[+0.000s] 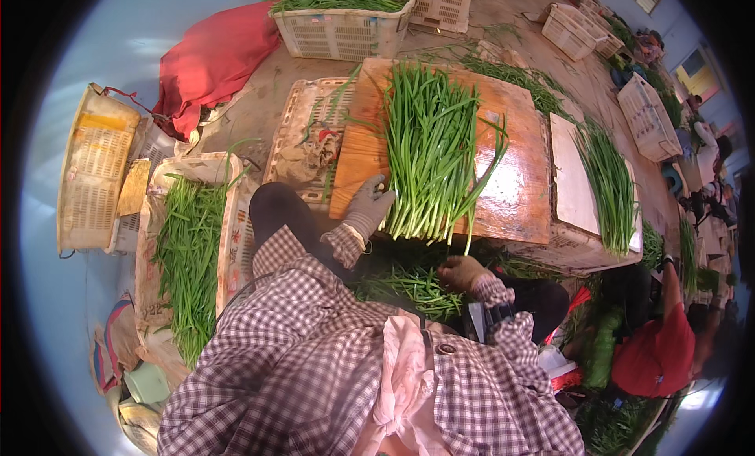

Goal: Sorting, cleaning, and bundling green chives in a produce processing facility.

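A broad layer of long green leafy stalks, like garlic chives, (433,149) lies on a reddish wooden board (513,155), pale ends towards me. My left hand (370,205), in a grey knit glove, rests at the left edge of the stalks near their pale ends, fingers slightly apart. My right hand (463,273), in a brownish glove, is below the board's near edge, at the lower end of one stalk that sticks out. Whether its fingers grip that stalk cannot be told. More loose green leaves (413,291) lie below, between my knees.
A crate of greens (227,244) stands at my left, another (342,37) beyond the board. A dirty cloth (309,158) lies on an upturned crate. At right, a bundle of stalks (607,185) lies on a pale board. A co-worker in red (655,356) is close at the right.
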`<state>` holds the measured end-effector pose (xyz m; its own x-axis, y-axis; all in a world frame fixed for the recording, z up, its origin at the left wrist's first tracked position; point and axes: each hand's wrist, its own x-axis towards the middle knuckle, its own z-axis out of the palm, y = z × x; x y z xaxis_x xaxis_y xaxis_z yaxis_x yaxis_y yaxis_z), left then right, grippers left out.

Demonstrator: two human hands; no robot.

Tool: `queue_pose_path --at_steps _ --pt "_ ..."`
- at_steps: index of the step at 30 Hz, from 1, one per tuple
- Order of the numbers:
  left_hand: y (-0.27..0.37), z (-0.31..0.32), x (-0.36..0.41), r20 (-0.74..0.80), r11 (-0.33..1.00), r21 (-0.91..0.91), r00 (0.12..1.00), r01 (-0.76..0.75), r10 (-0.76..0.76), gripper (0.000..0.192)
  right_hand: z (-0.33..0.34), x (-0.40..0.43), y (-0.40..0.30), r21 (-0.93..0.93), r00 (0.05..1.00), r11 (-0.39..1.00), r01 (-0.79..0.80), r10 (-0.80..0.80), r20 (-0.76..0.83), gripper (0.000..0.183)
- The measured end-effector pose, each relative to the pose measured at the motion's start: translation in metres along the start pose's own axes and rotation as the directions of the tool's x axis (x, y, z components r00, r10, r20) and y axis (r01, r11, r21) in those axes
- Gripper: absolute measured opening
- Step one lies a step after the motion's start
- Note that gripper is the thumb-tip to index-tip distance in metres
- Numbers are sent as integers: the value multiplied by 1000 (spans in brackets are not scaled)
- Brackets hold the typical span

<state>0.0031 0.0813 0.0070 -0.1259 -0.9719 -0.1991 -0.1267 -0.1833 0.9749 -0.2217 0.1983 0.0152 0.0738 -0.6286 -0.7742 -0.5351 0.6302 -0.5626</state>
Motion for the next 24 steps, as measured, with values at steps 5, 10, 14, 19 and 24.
queue_pose_path --at_steps 5,10,14,19,24 --pt "-8 -3 9 11 996 -37 996 85 -85 61 -10 11 -29 40 999 998 41 -42 34 24" --pt "22 -4 13 96 987 -94 988 130 -120 72 -49 -60 -32 85 909 980 178 -197 369 22" --pt "37 -16 32 67 986 84 986 144 -150 82 -94 -44 -38 215 945 940 266 -210 -251 31" --pt "8 16 73 -13 970 230 996 83 -83 69 -114 64 -36 -128 756 976 179 -219 -617 58" --pt "18 48 61 191 942 -275 971 192 -142 48 -47 79 -103 -94 720 940 327 -313 -620 72"
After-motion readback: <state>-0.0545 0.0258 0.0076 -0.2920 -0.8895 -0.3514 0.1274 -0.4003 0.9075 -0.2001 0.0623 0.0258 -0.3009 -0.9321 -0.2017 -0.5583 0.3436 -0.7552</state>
